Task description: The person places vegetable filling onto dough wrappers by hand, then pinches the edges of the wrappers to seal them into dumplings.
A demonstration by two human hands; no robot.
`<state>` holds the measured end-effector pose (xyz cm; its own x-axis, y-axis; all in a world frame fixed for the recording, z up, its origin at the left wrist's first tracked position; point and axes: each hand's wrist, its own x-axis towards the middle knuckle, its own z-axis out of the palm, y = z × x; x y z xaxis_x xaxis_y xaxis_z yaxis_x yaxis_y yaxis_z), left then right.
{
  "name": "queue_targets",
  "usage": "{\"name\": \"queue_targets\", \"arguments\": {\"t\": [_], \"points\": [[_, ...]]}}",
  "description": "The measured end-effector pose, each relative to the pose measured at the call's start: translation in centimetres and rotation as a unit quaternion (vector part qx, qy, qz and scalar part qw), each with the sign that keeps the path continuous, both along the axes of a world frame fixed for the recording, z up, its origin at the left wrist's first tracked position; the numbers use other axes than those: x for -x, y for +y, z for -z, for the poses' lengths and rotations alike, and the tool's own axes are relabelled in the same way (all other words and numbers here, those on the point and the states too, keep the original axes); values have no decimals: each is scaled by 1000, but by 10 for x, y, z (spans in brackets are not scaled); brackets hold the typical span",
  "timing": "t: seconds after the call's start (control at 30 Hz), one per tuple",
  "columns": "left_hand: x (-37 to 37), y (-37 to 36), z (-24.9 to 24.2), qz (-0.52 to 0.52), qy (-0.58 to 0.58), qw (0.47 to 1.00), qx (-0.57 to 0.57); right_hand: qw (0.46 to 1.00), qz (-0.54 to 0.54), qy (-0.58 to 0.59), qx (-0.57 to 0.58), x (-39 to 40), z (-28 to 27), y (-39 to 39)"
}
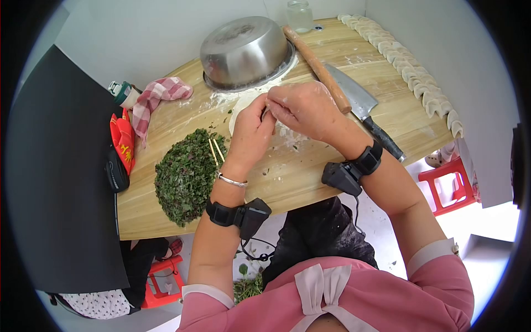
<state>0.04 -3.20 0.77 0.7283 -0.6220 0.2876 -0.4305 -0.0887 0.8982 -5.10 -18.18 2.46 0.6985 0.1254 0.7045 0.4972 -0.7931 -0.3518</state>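
Note:
Above the floured middle of the table, my left hand [253, 130] and my right hand [310, 110] meet at the fingertips. Both are closed in a pinch. Whatever they hold is mostly hidden by the fingers; only a small pale sliver shows between them. Beneath and behind my left hand lies a pale, flat piece of dough [239, 110]. Left of that hand is a big mound of chopped green leaves [185, 177], with a pair of chopsticks [216, 150] stuck in it near my wrist.
An upturned metal basin [243, 52], a rolling pin [318, 69], a cleaver [354, 94] and a glass jar [300, 17] occupy the back. Rows of dumplings [406, 69] line the right edge. A checked cloth [160, 99] lies at left. Red stools [451, 185] stand below.

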Motion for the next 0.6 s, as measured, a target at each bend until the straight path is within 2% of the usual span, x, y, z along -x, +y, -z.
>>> {"name": "queue_targets", "arguments": {"t": [0.07,0.2,0.27,0.3,0.37,0.43,0.5,0.6], "points": [[0,0,1,-2,-7,1000,-13,998,14,-15,54,2,-1,0],[2,1,-5,-3,-16,999,-31,995,36,-61,76,3,-5,-1],[4,4,-15,32,122,990,64,988,94,-79,-91,6,-16,-3],[5,6,-19,33,119,990,64,988,95,-81,-92,4,-18,-7],[6,12,-26,58,145,979,132,986,35,-42,-156,2,-21,-21],[0,17,-23,58,143,978,144,985,4,-18,-171,3,-22,-24],[-3,22,-24,95,172,964,177,974,-145,53,-166,9,-22,-21],[-1,23,-26,117,196,949,219,985,-130,61,-90,13,-23,-14]]}}
